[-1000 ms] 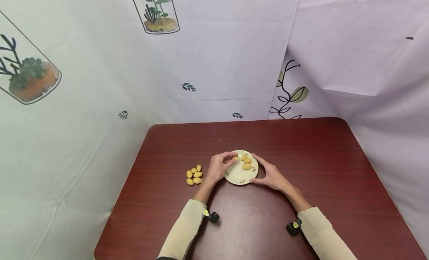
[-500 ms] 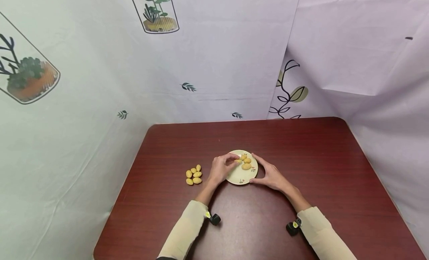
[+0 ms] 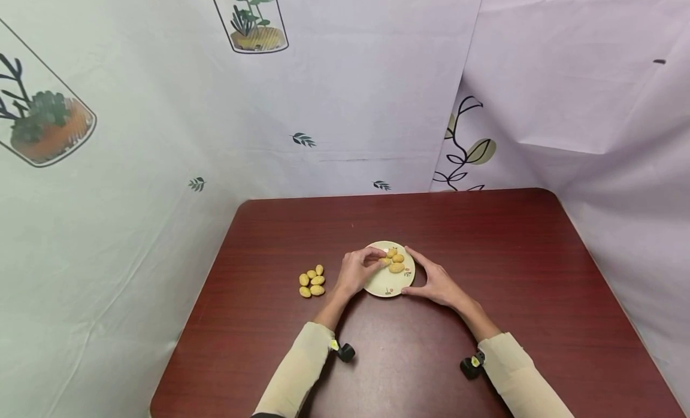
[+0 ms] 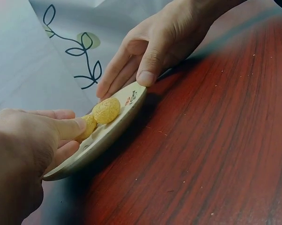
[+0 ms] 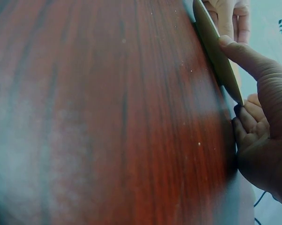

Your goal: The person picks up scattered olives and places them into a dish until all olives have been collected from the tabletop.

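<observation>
My left hand (image 3: 353, 270) is over the left part of a round cream plate (image 3: 384, 285) with small printed marks. Its thumb and fingers pinch a small yellow oval piece (image 4: 88, 128), wrinkled like a little potato and partly covered by the fingers. Right beside it in the left wrist view lies another yellow piece (image 4: 107, 110) on the plate. The head view shows several such pieces grouped toward the plate's upper right. My right hand (image 3: 438, 284) holds the plate's right rim, thumb at the near side and fingers round the far side.
Several more yellow pieces (image 3: 317, 290) lie in a cluster on the dark red wooden table (image 3: 409, 358), left of the left hand. Pale cloth with plant drawings (image 3: 345, 106) hangs behind and beside the table.
My left hand has moved slightly right and inward over the plate, bringing its yellow piece up close to the others. The right hand and the plate have stayed in place.
</observation>
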`<action>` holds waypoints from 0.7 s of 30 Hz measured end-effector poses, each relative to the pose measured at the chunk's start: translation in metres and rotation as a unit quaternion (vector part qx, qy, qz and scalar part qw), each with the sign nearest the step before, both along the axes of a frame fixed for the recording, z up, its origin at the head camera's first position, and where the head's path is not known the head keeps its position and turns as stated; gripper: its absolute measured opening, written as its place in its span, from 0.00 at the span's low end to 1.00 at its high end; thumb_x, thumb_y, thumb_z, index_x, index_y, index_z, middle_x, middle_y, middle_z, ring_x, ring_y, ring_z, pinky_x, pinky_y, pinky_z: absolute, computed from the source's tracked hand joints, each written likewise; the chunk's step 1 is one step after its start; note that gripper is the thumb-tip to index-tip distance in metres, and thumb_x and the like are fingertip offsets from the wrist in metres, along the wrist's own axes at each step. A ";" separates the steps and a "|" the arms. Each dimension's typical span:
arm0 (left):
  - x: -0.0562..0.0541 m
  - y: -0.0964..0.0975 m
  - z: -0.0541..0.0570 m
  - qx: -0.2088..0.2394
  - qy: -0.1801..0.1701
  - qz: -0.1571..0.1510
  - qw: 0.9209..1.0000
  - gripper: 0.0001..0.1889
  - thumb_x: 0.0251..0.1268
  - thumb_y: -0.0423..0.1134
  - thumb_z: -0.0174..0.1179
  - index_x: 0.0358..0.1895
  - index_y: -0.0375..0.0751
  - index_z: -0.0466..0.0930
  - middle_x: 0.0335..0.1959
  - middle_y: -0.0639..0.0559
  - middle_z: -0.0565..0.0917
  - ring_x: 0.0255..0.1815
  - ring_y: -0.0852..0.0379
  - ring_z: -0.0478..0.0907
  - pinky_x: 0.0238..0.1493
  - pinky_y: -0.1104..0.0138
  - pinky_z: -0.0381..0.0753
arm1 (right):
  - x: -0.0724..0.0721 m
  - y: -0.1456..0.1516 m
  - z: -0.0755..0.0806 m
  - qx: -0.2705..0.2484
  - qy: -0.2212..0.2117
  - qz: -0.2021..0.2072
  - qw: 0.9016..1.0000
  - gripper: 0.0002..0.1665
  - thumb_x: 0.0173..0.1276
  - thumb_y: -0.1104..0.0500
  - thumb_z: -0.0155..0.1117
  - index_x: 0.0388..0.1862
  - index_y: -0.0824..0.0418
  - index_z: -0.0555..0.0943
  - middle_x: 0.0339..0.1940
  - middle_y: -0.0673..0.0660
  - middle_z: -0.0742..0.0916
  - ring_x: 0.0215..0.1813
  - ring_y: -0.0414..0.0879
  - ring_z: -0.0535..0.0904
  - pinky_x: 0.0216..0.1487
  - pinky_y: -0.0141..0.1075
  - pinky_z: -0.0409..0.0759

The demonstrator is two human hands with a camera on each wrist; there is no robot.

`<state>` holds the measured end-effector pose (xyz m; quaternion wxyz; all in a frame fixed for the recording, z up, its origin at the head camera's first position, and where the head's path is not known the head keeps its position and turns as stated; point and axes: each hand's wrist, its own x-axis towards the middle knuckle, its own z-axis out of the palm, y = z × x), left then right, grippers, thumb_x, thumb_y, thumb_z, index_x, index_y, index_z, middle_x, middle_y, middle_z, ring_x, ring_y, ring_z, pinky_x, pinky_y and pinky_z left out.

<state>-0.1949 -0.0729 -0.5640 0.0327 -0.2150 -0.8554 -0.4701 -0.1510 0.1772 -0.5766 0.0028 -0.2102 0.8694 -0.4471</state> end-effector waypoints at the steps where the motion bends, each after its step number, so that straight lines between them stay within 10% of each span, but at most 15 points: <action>1: 0.000 0.000 0.000 0.000 -0.001 -0.001 1.000 0.08 0.66 0.32 0.75 0.47 0.42 0.92 0.44 0.50 0.93 0.42 0.59 0.91 0.43 0.74 0.87 | 0.000 0.000 0.000 0.000 0.000 0.000 1.000 0.64 0.57 0.48 0.88 0.85 0.62 0.62 0.79 0.68 0.73 0.77 0.67 0.70 0.73 0.63 0.70; 21: 0.000 0.002 -0.002 -0.022 0.007 0.002 1.000 0.08 0.65 0.35 0.77 0.45 0.45 0.90 0.42 0.54 0.92 0.40 0.60 0.91 0.43 0.73 0.87 | 0.001 0.000 0.001 0.001 -0.003 -0.002 1.000 0.63 0.57 0.48 0.88 0.85 0.62 0.63 0.79 0.69 0.73 0.77 0.68 0.70 0.73 0.64 0.71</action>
